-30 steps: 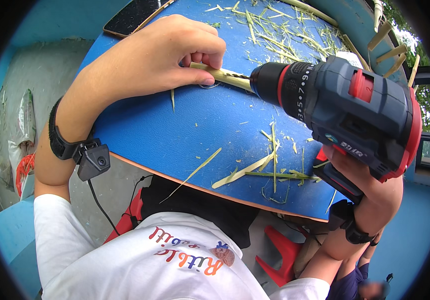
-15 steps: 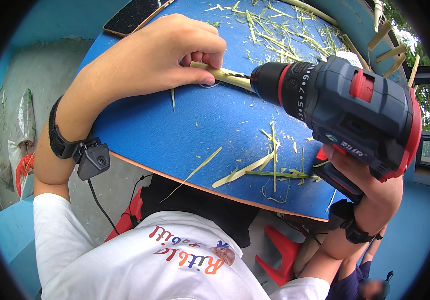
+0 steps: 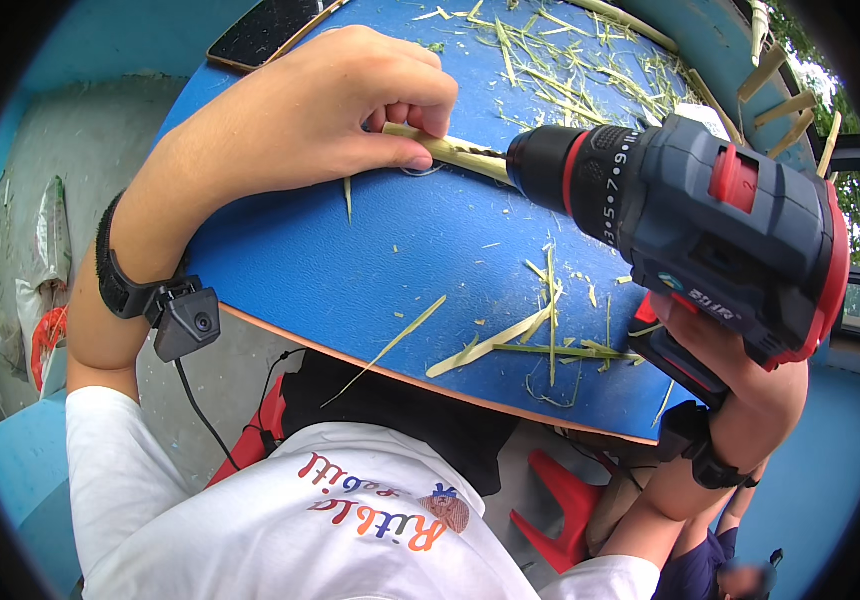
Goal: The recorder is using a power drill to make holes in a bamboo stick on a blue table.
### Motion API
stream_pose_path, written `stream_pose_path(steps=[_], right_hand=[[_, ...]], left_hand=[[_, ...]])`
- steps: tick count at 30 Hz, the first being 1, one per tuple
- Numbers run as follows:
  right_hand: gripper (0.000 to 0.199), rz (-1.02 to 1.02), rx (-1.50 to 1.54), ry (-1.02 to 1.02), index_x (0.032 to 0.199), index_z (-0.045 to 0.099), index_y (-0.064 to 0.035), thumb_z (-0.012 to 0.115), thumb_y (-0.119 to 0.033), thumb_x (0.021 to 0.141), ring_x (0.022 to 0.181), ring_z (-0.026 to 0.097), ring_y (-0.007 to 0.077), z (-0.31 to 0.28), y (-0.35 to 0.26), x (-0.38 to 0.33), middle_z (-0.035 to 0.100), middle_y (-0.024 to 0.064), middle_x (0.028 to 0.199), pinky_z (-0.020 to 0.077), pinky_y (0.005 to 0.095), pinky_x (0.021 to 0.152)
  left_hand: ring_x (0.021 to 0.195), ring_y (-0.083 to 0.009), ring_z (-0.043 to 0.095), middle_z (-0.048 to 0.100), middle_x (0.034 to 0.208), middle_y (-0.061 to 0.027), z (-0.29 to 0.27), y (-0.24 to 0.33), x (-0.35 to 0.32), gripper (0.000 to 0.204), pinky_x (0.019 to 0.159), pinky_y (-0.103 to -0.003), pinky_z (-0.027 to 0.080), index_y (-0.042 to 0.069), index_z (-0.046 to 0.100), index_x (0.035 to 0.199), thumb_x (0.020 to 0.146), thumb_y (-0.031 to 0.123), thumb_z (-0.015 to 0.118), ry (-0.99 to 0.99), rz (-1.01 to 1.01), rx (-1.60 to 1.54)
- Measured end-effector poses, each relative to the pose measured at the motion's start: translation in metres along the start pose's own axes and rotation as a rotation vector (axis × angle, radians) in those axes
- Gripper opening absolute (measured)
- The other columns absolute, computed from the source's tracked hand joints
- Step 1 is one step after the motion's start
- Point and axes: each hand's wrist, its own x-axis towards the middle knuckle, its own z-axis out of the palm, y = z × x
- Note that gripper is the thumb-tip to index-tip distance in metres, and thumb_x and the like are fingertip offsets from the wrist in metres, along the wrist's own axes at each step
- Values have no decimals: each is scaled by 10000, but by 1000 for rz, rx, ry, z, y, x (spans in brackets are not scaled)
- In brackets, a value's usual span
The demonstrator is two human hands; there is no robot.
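While the left hand (image 3: 385, 105) pinches a thin, pale green plant strip (image 3: 478, 165) between thumb and fingers, the right hand (image 3: 715, 340) holds a dark grey and red power drill (image 3: 685, 200). Its twisted metal bit (image 3: 480, 152) points along the strip; I cannot tell if they touch. White numbers (image 3: 614, 186) ring the drill's black collar (image 3: 595, 170), and white writing (image 3: 712, 302) marks its side. The strip is over the smooth blue table (image 3: 350, 270). Colourful letters (image 3: 420, 538) sit on the white cloth shirt (image 3: 240, 520).

Drill (image 3: 675, 200) matt plastic; bit (image 3: 480, 153) metal; tabletop (image 3: 350, 265) faintly glossy, grained; shirt (image 3: 270, 510) cloth.
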Motion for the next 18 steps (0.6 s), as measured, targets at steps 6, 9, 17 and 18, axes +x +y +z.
stream_pose_path(steps=[6,9,17,18], right_hand=[[319,-104,-20,1,1031,696,-3,830,-39,744,822,668,138,1,1,6,721,66,953,531,286,764],[324,-123,-51,8,1033,694,1,830,-38,742,828,673,137,0,0,6,723,67,954,535,287,762],[345,3,22,30,1045,683,13,831,-28,736,837,680,144,1,-5,3,724,75,965,541,287,763],[346,-12,21,29,1046,682,14,830,-27,736,838,680,144,1,-4,2,723,76,966,541,287,763]], left_hand=[[723,-204,591,596,817,-74,1,1,0,187,655,-309,497,-2,620,837,771,78,775,-3,-2,4],[723,-205,592,596,820,-75,1,1,1,188,656,-309,498,-3,618,837,770,76,775,5,-2,-7],[728,-209,595,598,825,-77,0,1,1,188,656,-311,500,-5,615,839,768,69,773,2,-1,3],[728,-210,595,598,825,-78,0,1,1,188,655,-311,500,-6,615,839,767,66,773,0,0,9]])
